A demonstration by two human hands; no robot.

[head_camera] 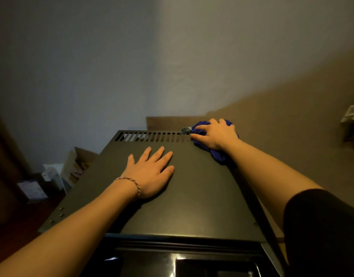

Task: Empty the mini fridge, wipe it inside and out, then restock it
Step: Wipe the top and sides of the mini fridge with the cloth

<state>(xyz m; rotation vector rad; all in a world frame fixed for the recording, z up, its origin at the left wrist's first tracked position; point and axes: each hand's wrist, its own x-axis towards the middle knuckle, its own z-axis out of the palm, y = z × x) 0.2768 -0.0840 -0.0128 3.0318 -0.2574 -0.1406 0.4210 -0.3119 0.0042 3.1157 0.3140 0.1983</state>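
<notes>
- The mini fridge point(192, 186) stands low in front of the person, its flat black top facing up, with a row of vent slots point(152, 136) along the rear edge near the wall point(112, 56).
- The left hand point(150, 172) lies flat on the top, fingers spread, holding nothing.
- The right hand point(216, 134) presses a bunched blue cloth point(218, 154) onto the rear right corner, fingers curled over it.
- The cloth looks soft and limp; best gripped as a wad under the palm.
- The top looks like stiff, smooth sheet metal, probably slick, so bracing with the flat hand makes sense.
- The slots may snag the cloth.
</notes>
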